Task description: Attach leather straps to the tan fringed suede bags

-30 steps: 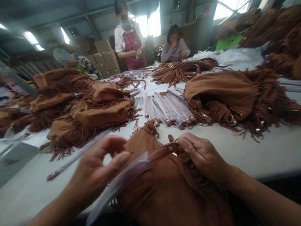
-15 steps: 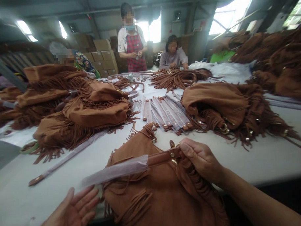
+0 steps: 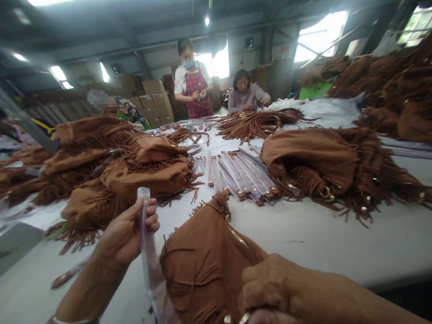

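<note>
A brown suede fringed bag (image 3: 205, 257) lies on the white table (image 3: 311, 239) right in front of me. My left hand (image 3: 128, 231) is closed on the upper end of a strap wrapped in clear plastic (image 3: 147, 240), holding it upright beside the bag. My right hand (image 3: 273, 292) is a fist at the bag's near edge, gripping the bag's corner where metal hardware (image 3: 239, 319) shows; what lies under the fingers is hidden.
Piles of the same brown fringed bags lie to the left (image 3: 131, 169) and right (image 3: 322, 163). A row of plastic-wrapped straps (image 3: 241, 173) lies in the middle. Loose brown straps (image 3: 257, 120) lie further back. Two people (image 3: 194, 85) work at the far end. Cardboard boxes (image 3: 157, 95) stand behind.
My left hand, open half a second ago, has taken the wrapped strap and raised it upright. My right hand has come down and nearer along the bag's edge.
</note>
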